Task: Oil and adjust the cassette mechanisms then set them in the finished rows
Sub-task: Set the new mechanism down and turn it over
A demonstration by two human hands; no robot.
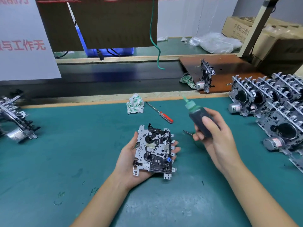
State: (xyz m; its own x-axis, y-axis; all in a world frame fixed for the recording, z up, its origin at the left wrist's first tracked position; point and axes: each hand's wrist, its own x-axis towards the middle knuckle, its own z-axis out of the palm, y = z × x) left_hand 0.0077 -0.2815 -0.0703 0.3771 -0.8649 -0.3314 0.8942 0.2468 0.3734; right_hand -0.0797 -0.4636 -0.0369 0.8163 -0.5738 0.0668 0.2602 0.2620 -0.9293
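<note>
A cassette mechanism (pixel 153 151), a silver plate with black parts, lies face up in my left hand (pixel 129 163), whose palm cradles it from below while the fingers curl round its right edge. My right hand (pixel 214 138) grips a dark oil bottle (pixel 199 122) with a green nozzle that points up and to the left, away from the mechanism. A thin metal tool (pixel 188 132) sticks out under the right hand's fingers. Rows of mechanisms (pixel 270 108) stand on edge at the right of the green mat (pixel 82 153).
A red-handled screwdriver (pixel 159 113) and a crumpled cloth (pixel 135 104) lie behind the hands. More mechanisms (pixel 16 122) sit at the left edge. One mechanism (pixel 205 77) stands on a brown board (pixel 229 69) beside another cloth (pixel 187 80). A green cable (pixel 154 38) hangs above.
</note>
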